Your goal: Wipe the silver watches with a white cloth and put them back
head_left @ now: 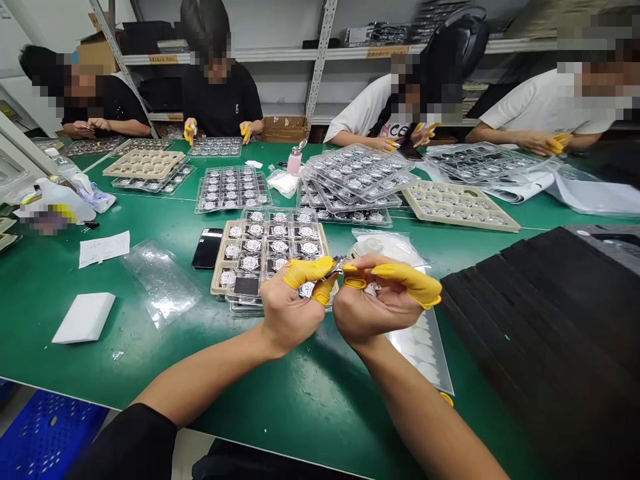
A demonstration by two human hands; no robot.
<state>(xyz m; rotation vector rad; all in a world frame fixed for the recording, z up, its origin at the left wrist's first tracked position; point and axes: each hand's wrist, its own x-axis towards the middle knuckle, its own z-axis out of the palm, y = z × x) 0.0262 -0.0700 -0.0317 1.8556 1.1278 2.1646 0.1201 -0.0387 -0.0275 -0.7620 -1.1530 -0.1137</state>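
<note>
My left hand (293, 307), with yellow finger cots on thumb and finger, pinches a small shiny metal watch part (338, 267) seen edge-on. My right hand (367, 303) is curled close against it, its fingertips at the same part. White cloth or tissue (373, 289) shows between the right fingers and palm. Just behind the hands, a clear plastic tray (243, 301) of round white-faced watch pieces lies on a beige tray (219, 283). One tray pocket (247, 286) shows only a dark square. A sheet with round white stickers (423, 347) lies partly under my right arm.
Stacked trays (355, 173) and a pink pump bottle (295, 160) stand farther back. A phone (207, 249), clear plastic sleeve (163, 280) and white foam block (84, 318) lie left. Black boards (540, 333) cover the right side. Several co-workers sit opposite.
</note>
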